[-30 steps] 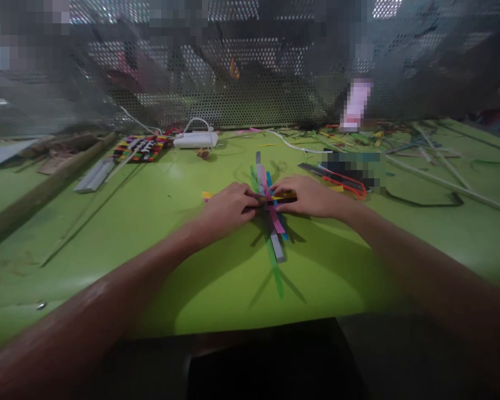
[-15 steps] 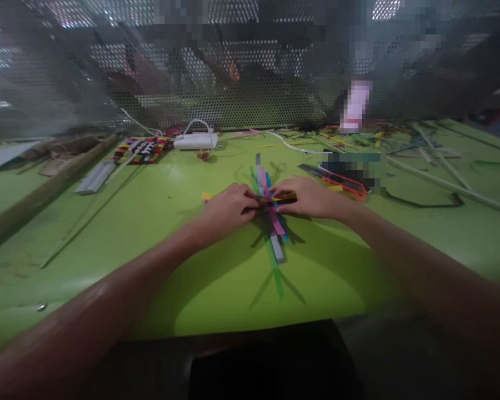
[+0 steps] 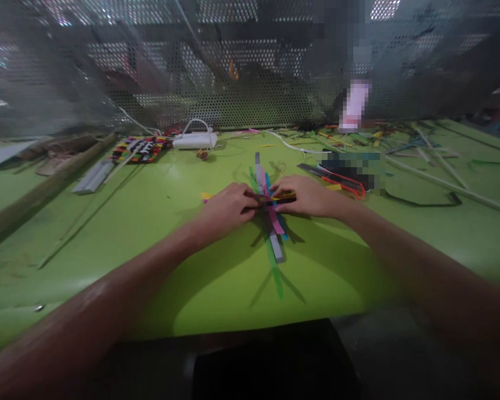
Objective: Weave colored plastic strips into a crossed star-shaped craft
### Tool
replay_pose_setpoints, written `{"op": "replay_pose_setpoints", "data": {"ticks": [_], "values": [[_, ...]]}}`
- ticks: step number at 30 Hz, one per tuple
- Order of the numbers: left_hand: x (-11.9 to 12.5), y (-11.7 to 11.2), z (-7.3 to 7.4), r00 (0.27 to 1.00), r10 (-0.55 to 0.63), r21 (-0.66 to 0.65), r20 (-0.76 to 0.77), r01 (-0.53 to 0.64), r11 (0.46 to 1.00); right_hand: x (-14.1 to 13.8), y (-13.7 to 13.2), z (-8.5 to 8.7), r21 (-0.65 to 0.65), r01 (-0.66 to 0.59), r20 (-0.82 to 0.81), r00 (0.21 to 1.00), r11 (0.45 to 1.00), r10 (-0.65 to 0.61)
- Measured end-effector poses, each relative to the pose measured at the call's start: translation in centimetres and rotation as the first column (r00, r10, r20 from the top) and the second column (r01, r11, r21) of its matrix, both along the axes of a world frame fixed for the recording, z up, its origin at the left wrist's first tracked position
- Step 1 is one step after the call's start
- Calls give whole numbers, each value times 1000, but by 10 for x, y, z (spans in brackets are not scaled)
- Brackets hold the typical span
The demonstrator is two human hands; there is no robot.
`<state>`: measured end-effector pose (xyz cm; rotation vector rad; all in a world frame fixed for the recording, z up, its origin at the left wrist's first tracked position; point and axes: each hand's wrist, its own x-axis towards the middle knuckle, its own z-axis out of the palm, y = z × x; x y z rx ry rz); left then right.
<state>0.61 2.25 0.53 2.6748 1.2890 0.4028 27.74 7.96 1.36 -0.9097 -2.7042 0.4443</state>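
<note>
A bundle of coloured strips point(image 3: 275, 236), grey, pink, blue and green, lies lengthwise on the green table point(image 3: 150, 244). A yellow and a black strip cross it sideways. My left hand point(image 3: 229, 206) rests on the bundle's left side with fingers curled and pinching the crossing strips. My right hand point(image 3: 308, 195) presses on the right side, its fingertips pinched on the same crossing strips. The two hands almost touch over the bundle.
An orange-handled cutter point(image 3: 341, 182) lies right of my right hand. A woven multicoloured mat point(image 3: 139, 149), a white power strip point(image 3: 191, 140) and a grey bar point(image 3: 92, 176) sit at the back left. Loose strips and scraps point(image 3: 425, 153) litter the back right. A perforated metal screen point(image 3: 241, 105) closes the back.
Hardly anything differs. Both hands stay on the strips, with only small finger shifts at the crossing.
</note>
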Motion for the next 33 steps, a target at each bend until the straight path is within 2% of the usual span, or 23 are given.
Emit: {"op": "replay_pose_setpoints", "data": {"ticks": [12,23,33], "values": [[1,-1,2,998,-51,11,32,51,999,-3,-4,6,-27,10,32,999,1000,-9],[2,1,4,997,-59,5,-40,59,998,-1,-1,1,-25,7,12,1000,1000,-7],[10,-9,3,996,40,-49,-83,-44,998,-4,-6,7,-45,60,31,998,997,-59]]}}
